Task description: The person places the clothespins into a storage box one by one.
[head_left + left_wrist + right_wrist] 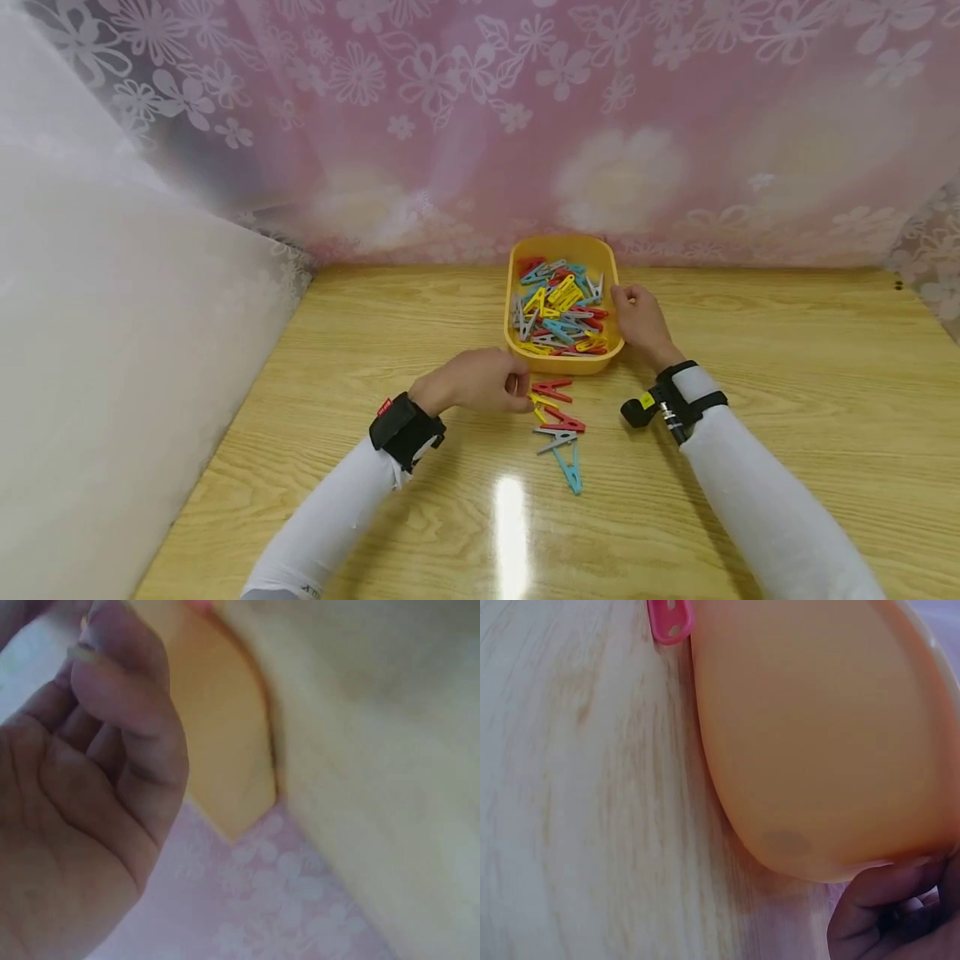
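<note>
A yellow plastic basket (619,346) holds many clothespins (558,312) in red, yellow, blue and grey. At its right side my right hand (642,321) grips the rim; the curled fingers (877,900) show at the wall in the right wrist view. My left hand (483,382) is low over the table just in front of the basket, fingers bent. Its thumb and fingertips pinch a yellow clothespin (542,407), partly hidden by them. Beside it lie a red clothespin (552,389), another red clothespin (564,420), a grey clothespin (557,438) and a blue clothespin (570,471).
The wood-grain table (787,400) runs back to a pink flowered curtain (480,167), close behind the basket. A white sheet (112,292) hangs along the left edge. Black straps with small cameras sit on both wrists.
</note>
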Tool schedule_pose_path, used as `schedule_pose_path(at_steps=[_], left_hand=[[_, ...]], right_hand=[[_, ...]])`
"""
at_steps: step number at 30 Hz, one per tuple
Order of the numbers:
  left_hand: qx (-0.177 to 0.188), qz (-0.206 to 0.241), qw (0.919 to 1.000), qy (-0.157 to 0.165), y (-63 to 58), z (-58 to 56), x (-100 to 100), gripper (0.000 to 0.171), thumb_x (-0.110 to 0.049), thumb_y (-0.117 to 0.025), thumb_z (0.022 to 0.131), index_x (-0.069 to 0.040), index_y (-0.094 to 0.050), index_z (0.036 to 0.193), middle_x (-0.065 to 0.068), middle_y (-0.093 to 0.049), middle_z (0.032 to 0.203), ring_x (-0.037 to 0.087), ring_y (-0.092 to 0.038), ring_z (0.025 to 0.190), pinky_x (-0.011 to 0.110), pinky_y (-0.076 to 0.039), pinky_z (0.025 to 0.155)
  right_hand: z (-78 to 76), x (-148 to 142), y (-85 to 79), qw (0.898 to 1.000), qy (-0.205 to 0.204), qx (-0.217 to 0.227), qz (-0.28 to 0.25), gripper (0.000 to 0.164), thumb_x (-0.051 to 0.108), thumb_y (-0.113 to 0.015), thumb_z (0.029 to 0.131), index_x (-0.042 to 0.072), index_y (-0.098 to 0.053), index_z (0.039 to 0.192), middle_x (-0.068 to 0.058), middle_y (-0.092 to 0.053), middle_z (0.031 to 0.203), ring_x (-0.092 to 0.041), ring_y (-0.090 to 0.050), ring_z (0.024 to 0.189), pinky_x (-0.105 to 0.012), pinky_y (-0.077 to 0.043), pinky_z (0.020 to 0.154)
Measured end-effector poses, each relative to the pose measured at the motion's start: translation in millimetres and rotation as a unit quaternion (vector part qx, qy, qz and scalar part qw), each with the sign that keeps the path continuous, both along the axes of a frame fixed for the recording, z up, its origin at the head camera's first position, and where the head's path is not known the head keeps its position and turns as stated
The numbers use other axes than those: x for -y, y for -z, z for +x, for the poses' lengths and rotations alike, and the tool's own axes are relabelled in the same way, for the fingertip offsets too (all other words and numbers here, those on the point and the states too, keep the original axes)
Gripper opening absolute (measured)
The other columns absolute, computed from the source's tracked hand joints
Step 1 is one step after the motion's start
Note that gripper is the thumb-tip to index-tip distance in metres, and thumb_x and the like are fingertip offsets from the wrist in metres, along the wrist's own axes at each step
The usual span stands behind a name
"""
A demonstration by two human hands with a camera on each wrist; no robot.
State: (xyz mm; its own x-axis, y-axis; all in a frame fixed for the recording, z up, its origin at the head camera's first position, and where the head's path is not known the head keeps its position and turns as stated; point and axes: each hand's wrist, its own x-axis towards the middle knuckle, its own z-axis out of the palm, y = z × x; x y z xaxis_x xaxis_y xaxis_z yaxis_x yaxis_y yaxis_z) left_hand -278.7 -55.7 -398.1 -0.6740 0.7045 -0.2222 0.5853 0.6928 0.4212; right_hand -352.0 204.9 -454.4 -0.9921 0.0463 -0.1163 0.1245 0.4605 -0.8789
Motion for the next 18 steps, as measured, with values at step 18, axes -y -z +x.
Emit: schedule_pose_path(at_steps=[18], left_hand=[[-0.092, -0.068, 0.9932, 0.021, 29.3, 16.7, -17.7, 0.042, -0.022, -0.065, 0.086, -0.021, -0.055, 0.127, -0.007, -0.049, 0.076, 0.011, -0.046, 0.064, 0.024, -0.036, 0.056]], right_hand=[[0.3, 1.5, 0.1, 1.0, 0.005, 0.001, 0.0, 0.053, 0.047, -0.029, 0.102, -0.003, -0.044, 0.111, -0.015, -0.042, 0.094, -0.023, -0.047, 0.073, -0.024, -0.041, 0.052]])
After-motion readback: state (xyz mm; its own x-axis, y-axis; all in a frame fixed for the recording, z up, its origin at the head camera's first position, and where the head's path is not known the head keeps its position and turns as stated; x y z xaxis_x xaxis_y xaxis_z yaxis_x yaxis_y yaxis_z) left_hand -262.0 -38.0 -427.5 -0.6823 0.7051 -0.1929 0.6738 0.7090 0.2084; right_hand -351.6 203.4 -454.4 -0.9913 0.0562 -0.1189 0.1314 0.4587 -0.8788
